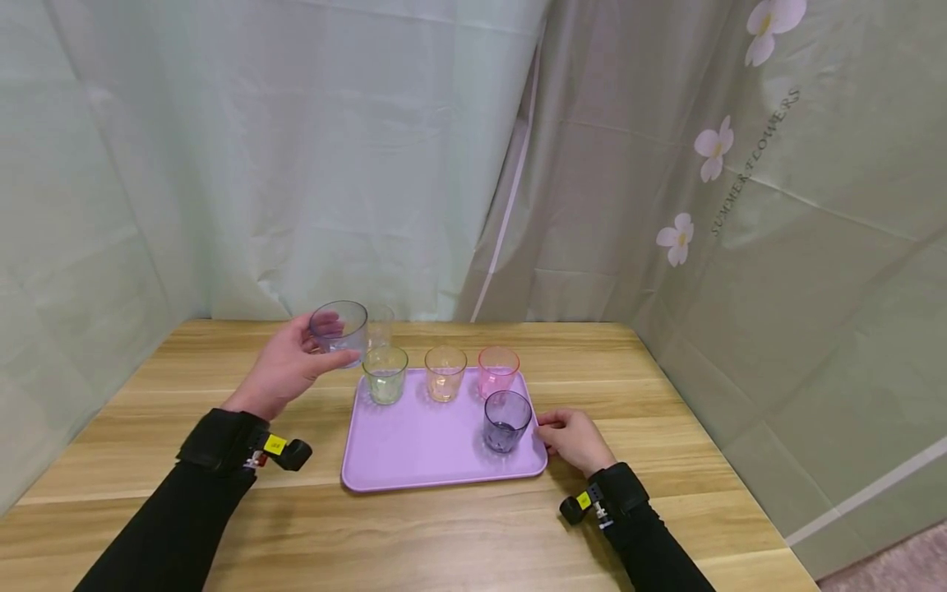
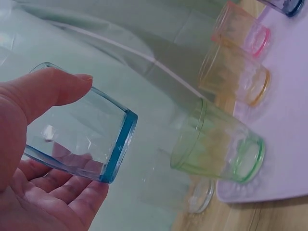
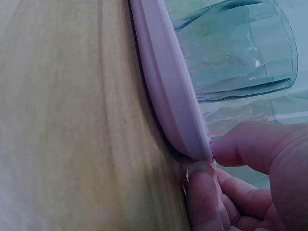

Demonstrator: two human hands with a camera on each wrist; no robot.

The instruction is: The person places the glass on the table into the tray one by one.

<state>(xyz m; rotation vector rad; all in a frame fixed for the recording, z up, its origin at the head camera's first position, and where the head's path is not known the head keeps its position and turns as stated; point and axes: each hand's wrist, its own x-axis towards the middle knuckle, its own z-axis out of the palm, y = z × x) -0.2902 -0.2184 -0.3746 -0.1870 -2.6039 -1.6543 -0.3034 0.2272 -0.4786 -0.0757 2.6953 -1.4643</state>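
Observation:
My left hand (image 1: 284, 366) grips a clear blue-tinted glass (image 2: 91, 132), thumb on one side and fingers round the other, raised beyond the back left corner of the tray. The purple tray (image 1: 422, 452) lies on the table. My right hand (image 1: 577, 440) pinches its right rim between thumb and fingers, as the right wrist view shows. Near that hand stands a dark grey glass (image 1: 506, 423) on the tray. Along the tray's back edge stand a green glass (image 1: 385, 378), an orange glass (image 1: 445, 376) and a pink glass (image 1: 498, 374), all upright.
Behind the green glass, off the tray, a colourless glass (image 1: 381, 325) stands on the wooden table (image 1: 296, 526), partly hidden by the blue glass. A pale curtain (image 1: 333, 164) hangs along the table's back edge, with a flowered one (image 1: 814, 329) at the right.

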